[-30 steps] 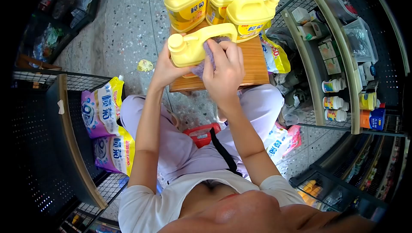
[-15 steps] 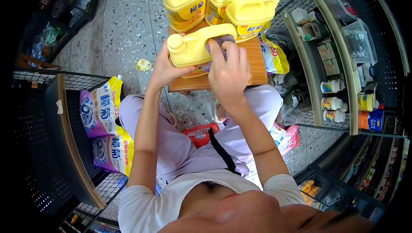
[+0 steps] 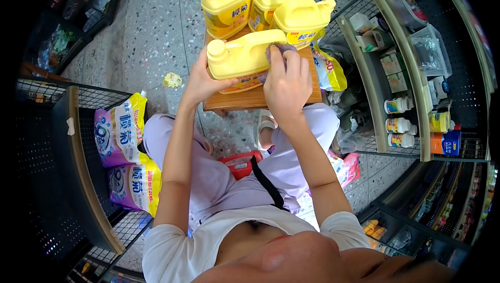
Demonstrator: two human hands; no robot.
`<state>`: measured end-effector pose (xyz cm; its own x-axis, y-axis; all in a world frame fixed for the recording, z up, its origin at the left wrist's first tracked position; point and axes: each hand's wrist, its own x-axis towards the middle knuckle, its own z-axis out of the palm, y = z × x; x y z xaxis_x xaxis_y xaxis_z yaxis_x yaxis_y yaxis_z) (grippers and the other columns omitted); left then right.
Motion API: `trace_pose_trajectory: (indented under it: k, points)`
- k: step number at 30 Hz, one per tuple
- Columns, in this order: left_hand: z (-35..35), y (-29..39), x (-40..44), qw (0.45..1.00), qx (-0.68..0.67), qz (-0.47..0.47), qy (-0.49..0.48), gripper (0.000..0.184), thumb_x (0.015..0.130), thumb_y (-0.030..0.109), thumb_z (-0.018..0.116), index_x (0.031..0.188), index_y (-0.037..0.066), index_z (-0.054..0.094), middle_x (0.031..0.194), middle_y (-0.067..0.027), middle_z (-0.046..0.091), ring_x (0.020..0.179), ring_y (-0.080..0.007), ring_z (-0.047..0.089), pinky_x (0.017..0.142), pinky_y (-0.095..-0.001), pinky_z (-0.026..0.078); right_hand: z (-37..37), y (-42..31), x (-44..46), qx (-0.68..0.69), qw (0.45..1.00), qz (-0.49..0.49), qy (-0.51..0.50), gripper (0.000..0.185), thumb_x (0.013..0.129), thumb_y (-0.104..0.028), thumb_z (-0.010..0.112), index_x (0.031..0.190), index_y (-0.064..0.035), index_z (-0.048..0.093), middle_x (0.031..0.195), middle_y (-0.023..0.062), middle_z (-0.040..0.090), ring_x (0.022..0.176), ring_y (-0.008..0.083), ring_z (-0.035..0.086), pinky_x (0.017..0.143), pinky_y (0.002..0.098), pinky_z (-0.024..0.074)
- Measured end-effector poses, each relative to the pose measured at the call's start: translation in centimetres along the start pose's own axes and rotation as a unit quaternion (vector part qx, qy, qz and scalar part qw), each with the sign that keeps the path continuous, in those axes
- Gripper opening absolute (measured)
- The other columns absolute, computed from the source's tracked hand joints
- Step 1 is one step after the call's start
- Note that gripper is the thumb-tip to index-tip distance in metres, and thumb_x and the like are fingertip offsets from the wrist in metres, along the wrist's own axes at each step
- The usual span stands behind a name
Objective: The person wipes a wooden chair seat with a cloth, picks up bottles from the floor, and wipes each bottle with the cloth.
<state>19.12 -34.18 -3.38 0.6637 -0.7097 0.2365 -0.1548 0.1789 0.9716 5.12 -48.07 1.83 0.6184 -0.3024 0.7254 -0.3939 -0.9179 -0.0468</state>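
A yellow detergent jug (image 3: 245, 53) with a moulded handle stands on a small wooden stool (image 3: 312, 91), its cap toward the left. My left hand (image 3: 204, 81) grips the cap end, thumb across the front and the other fingers hidden behind. In my right hand (image 3: 287, 82) is a greyish-purple cloth (image 3: 281, 49), pressed by the fingertips against the jug's right end. Just behind stand three similar jugs: a left one (image 3: 227, 9), a middle one (image 3: 260, 14) and a right one (image 3: 302, 18).
Purple-and-yellow detergent bags (image 3: 121, 134) lean by the left shelf (image 3: 78, 142). A right-hand shelf (image 3: 375, 74) carries boxes, white bottles (image 3: 398, 106) and clear bins. Beneath my legs is a red container (image 3: 237, 165). Crumpled yellow paper (image 3: 172, 80) lies on the floor.
My right hand has slid the cloth rightward along the jug, from below its handle to its right end. My left hand keeps its grip. The view has shifted slightly.
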Motion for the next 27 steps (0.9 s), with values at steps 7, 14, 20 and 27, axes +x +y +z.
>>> trace_pose_trajectory:
  k: [7,14,20,27]
  points:
    - [0.2,0.8,-0.1,1.000,0.002,0.002,-0.003,0.085,0.064,0.003,0.085,0.135,0.002,0.040,0.128,-0.0099,0.055,0.117,-0.0186,0.054,0.100,-0.0343,0.046,0.1,-0.2,-1.5,0.076,0.995,0.050,0.036,0.030,0.076,-0.009,0.066,0.106,-0.0092,0.068,0.090,0.0046,0.056,0.079,0.0239,0.056,0.064,0.0351,0.0475]
    - [0.2,0.8,-0.1,1.000,0.000,0.007,-0.006,0.084,0.065,0.004,0.085,0.135,0.001,0.040,0.128,-0.0097,0.055,0.118,-0.0185,0.054,0.100,-0.0344,0.046,-0.1,0.6,-2.7,0.159,0.982,0.099,0.036,0.036,0.071,-0.001,0.069,0.106,-0.0084,0.069,0.091,0.0061,0.057,0.082,0.0260,0.056,0.069,0.0361,0.0483]
    - [0.2,0.6,-0.1,1.000,0.001,0.002,0.000,0.083,0.064,0.005,0.086,0.134,0.002,0.040,0.127,-0.0098,0.056,0.117,-0.0183,0.054,0.100,-0.0341,0.045,-0.1,1.1,-0.7,0.169,0.977,0.042,0.122,0.037,0.068,-0.001,0.072,0.104,-0.0100,0.071,0.093,0.0060,0.057,0.083,0.0264,0.055,0.070,0.0365,0.0464]
    - [-0.1,0.2,0.0,1.000,0.004,-0.004,-0.005,0.087,0.062,0.003,0.085,0.136,0.001,0.040,0.129,-0.0110,0.055,0.118,-0.0193,0.054,0.101,-0.0349,0.045,1.5,1.9,0.0,0.081,0.991,-0.008,0.103,0.035,0.070,-0.005,0.071,0.103,-0.0143,0.071,0.095,0.0062,0.057,0.081,0.0254,0.055,0.068,0.0366,0.0458]
